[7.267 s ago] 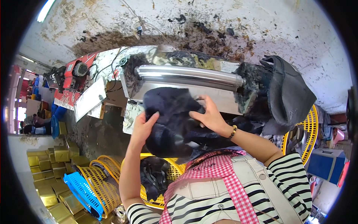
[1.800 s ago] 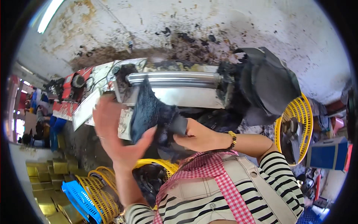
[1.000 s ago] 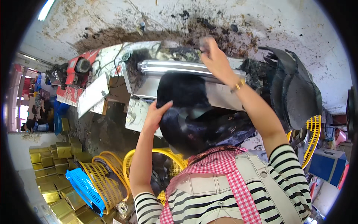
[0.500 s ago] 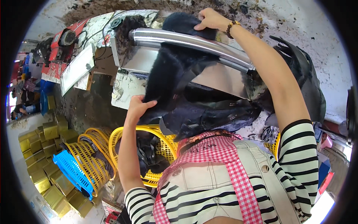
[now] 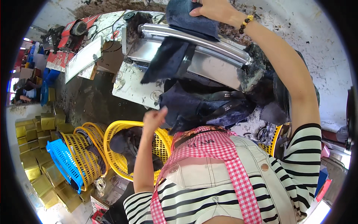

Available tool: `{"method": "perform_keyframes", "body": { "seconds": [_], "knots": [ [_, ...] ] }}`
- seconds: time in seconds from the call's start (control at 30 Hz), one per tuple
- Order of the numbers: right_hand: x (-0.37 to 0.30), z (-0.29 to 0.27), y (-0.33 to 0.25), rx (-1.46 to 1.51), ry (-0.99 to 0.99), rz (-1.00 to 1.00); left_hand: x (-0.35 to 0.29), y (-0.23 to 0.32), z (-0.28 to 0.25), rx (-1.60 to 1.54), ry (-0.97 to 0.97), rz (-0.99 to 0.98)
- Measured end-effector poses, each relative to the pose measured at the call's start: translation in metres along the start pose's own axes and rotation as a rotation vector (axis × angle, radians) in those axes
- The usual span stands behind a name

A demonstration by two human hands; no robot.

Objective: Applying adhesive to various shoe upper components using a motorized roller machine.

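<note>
My right hand (image 5: 218, 10) pinches the upper end of a dark blue-black fuzzy piece of material (image 5: 188, 20), which passes over a shiny metal roller (image 5: 197, 44). The rest of that piece hangs below the roller, and its pointed lower end (image 5: 158, 65) is loose. My left hand (image 5: 154, 120) is off the piece, somewhat blurred, with one finger stretched out and nothing seen in it. It is beside the left edge of a heap of similar dark pieces (image 5: 197, 106) lying between me and the machine.
A yellow basket (image 5: 108, 140) with dark pieces stands at my left, beside another yellow basket (image 5: 80, 160) and a blue one (image 5: 61, 160). Gold-coloured boxes (image 5: 41, 160) are stacked farther left. A white panel (image 5: 84, 59) leans near a red machine (image 5: 71, 35). Grey lint clings around the roller's ends.
My left hand has let go of the piece's lower end and come down toward me. My right hand has moved up and away, drawing more of the piece over the roller.
</note>
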State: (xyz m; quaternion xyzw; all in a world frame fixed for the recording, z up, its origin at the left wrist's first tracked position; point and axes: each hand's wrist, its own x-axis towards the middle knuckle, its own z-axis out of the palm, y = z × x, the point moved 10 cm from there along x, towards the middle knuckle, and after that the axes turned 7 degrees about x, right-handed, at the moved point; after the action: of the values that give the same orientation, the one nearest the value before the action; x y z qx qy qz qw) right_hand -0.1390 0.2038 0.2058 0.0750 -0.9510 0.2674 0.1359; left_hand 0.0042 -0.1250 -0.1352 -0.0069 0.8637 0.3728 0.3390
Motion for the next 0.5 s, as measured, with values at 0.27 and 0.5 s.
{"method": "perform_keyframes", "body": {
  "seconds": [0.27,0.5],
  "knots": [
    [0.011,-0.041,-0.049,-0.085,0.074,-0.070,-0.079,-0.075,0.129,-0.845,-0.221,-0.542],
    [0.031,-0.100,-0.022,-0.066,0.183,-0.033,-0.088,-0.045,0.118,-1.335,-0.084,-0.423]
  ]
}}
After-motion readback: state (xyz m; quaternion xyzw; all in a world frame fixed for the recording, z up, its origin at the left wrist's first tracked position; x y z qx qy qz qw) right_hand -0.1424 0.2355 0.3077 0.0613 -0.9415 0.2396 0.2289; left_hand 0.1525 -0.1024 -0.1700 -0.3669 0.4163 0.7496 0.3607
